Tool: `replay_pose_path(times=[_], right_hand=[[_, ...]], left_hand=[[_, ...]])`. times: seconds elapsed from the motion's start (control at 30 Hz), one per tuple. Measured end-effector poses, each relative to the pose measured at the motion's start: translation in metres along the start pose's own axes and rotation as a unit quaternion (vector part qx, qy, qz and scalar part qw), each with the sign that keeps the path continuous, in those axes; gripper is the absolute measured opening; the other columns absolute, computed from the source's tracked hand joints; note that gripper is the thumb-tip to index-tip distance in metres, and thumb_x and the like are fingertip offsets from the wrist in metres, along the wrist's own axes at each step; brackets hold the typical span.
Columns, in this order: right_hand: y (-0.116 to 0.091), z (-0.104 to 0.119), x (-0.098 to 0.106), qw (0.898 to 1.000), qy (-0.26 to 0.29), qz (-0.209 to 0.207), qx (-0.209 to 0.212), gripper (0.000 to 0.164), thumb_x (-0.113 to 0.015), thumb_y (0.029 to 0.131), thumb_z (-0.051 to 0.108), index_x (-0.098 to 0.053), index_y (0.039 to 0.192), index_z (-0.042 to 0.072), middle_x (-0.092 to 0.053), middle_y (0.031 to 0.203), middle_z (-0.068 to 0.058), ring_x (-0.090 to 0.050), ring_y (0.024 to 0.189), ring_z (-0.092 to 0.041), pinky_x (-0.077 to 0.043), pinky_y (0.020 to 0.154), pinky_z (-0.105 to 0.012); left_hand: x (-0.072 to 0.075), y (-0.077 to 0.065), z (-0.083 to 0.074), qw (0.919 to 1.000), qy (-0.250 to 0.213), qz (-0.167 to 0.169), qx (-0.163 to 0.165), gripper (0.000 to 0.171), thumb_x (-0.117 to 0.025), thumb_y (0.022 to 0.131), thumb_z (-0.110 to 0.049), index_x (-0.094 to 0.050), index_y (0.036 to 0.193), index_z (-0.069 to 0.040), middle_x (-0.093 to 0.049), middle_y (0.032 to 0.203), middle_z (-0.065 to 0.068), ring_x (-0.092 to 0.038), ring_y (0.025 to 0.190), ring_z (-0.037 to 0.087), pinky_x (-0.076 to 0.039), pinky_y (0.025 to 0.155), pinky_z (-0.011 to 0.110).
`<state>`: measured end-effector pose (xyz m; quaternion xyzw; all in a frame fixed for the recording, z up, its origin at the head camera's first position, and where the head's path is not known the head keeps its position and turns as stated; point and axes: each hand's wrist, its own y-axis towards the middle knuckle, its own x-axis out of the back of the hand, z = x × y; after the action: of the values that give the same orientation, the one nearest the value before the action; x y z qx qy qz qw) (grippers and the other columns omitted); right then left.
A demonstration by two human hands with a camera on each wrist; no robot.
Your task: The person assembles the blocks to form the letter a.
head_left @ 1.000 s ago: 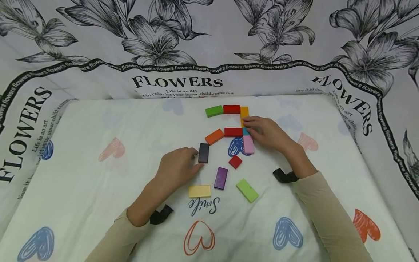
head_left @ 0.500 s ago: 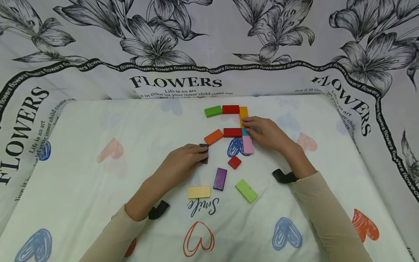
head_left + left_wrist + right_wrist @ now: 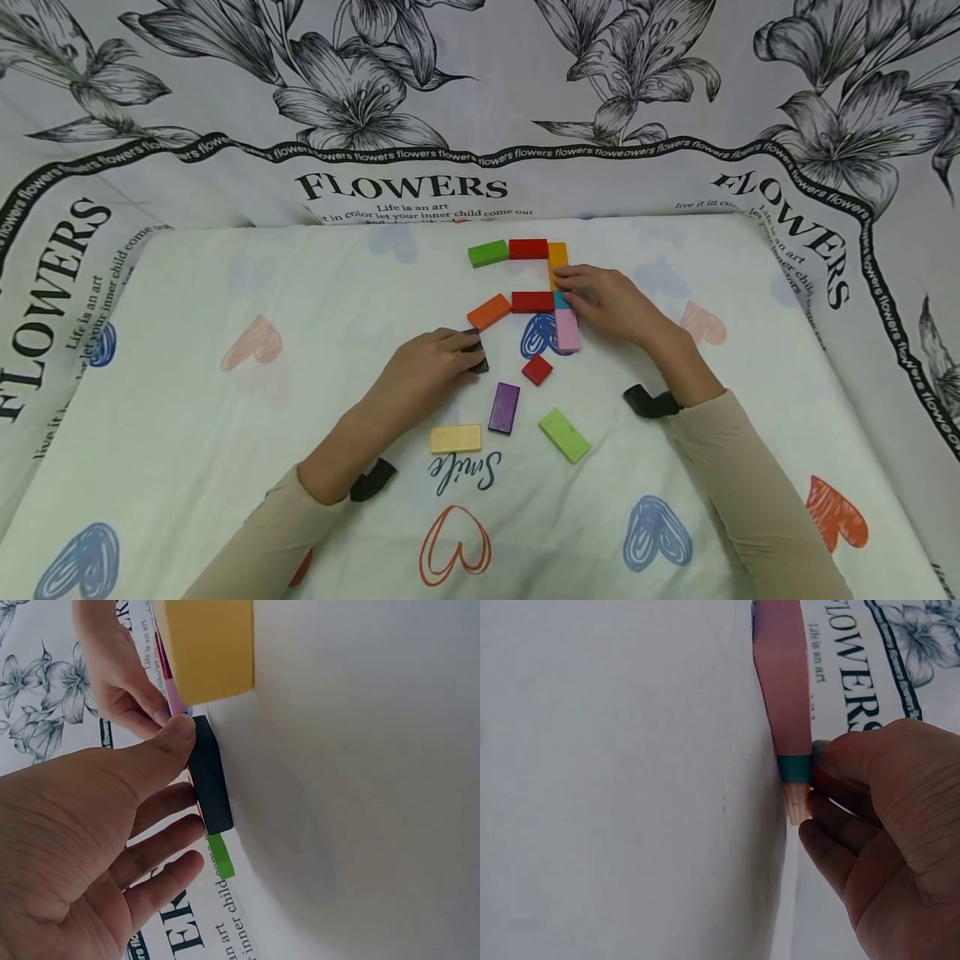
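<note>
A person in beige sleeves (image 3: 750, 492) is handling colored blocks on a heart-print cloth (image 3: 360, 275), with a flower-print cloth (image 3: 363, 100) spreading beyond. The left hand (image 3: 420, 367) is holding the dark block (image 3: 211, 780), its fingers narrowing on it, the thumb touching one end while other fingers are curving loosely beside it. The dark block is lying tilted just below the orange block (image 3: 489, 312); whether the two are touching cannot be told. The right hand (image 3: 603, 304) is resting its thumb at the teal block (image 3: 560, 302) and a fingertip at the amber block (image 3: 557, 254), its fingers bending close; whether they are pinching either piece cannot be told. At its far end, the amber block is meeting a red block (image 3: 528, 249), with a green block (image 3: 488, 253) adjoining on the left. The teal block is sitting between the amber block and a pink block (image 3: 567, 331), and a second red block (image 3: 532, 302) is bridging the teal and orange ones. Nearer the person, a small red block (image 3: 537, 369), a purple block (image 3: 504, 408), a yellow block (image 3: 455, 438) and a lime block (image 3: 564, 435) are lying separately.
</note>
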<state>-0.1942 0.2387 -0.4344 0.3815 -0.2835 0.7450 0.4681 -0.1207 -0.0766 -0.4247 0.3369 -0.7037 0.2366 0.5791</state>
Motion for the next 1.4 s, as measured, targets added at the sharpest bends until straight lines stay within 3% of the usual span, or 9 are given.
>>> replay_pose_path(times=[0.3, 0.57, 0.73, 0.9, 1.13, 1.4], right_hand=[[0.0, -0.001, -0.001, 1.0, 0.0, 0.001, 0.003, 0.04, -0.066, 0.104, 0.014, -0.065, 0.144, 0.007, -0.06, 0.156, -0.01, -0.048, 0.153, -0.034, -0.043, 0.123, -0.055], [0.0, -0.001, -0.002, 1.0, 0.005, 0.0, -0.007, 0.04, -0.066, 0.104, 0.015, -0.065, 0.144, 0.009, -0.059, 0.156, -0.009, -0.047, 0.153, -0.034, -0.043, 0.123, -0.055], [0.0, -0.001, -0.002, 1.0, 0.001, -0.002, -0.005, 0.041, -0.065, 0.105, 0.015, -0.065, 0.145, 0.009, -0.059, 0.157, -0.009, -0.047, 0.153, -0.033, -0.042, 0.124, -0.055], [0.0, -0.001, -0.002, 1.0, -0.007, -0.003, 0.0, 0.041, -0.065, 0.105, 0.014, -0.064, 0.145, 0.007, -0.059, 0.157, -0.009, -0.048, 0.153, -0.033, -0.041, 0.125, -0.055], [0.0, 0.0, 0.0, 1.0, -0.014, 0.0, 0.001, 0.04, -0.064, 0.105, 0.014, -0.064, 0.145, 0.007, -0.059, 0.157, -0.01, -0.047, 0.153, -0.034, -0.041, 0.125, -0.055], [0.001, 0.002, 0.0, 1.0, -0.01, -0.001, -0.001, 0.04, -0.063, 0.106, 0.015, -0.064, 0.145, 0.007, -0.059, 0.156, -0.01, -0.048, 0.153, -0.033, -0.04, 0.126, -0.055]], left_hand=[[-0.003, -0.004, -0.003, 0.9997, 0.018, 0.016, -0.005, 0.04, -0.077, 0.099, -0.027, -0.072, 0.137, -0.015, -0.069, 0.144, 0.006, -0.066, 0.132, 0.025, -0.057, 0.111, 0.04], [0.001, -0.017, -0.005, 0.9994, -0.031, 0.014, 0.011, 0.041, -0.073, 0.101, -0.026, -0.07, 0.14, -0.017, -0.069, 0.143, 0.004, -0.063, 0.136, 0.024, -0.055, 0.114, 0.043], [0.008, -0.036, -0.008, 0.9971, -0.068, 0.017, 0.031, 0.034, -0.075, 0.099, -0.028, -0.075, 0.132, -0.019, -0.073, 0.13, 0.0, -0.067, 0.126, 0.021, -0.058, 0.107, 0.041], [0.013, -0.054, -0.012, 0.9951, -0.089, 0.032, 0.029, 0.029, -0.075, 0.099, -0.031, -0.077, 0.124, -0.017, -0.075, 0.12, -0.001, -0.07, 0.115, 0.018, -0.061, 0.1, 0.039], [0.013, -0.07, -0.02, 0.9924, -0.076, 0.078, 0.057, 0.041, -0.085, 0.09, -0.035, -0.075, 0.124, -0.014, -0.073, 0.113, -0.001, -0.066, 0.098, 0.014, -0.061, 0.09, 0.037], [0.012, -0.077, -0.024, 0.9966, -0.042, 0.047, 0.053, 0.032, -0.091, 0.083, -0.021, -0.078, 0.111, -0.015, -0.069, 0.1, -0.005, -0.059, 0.086, 0.01, -0.057, 0.079, 0.031]])
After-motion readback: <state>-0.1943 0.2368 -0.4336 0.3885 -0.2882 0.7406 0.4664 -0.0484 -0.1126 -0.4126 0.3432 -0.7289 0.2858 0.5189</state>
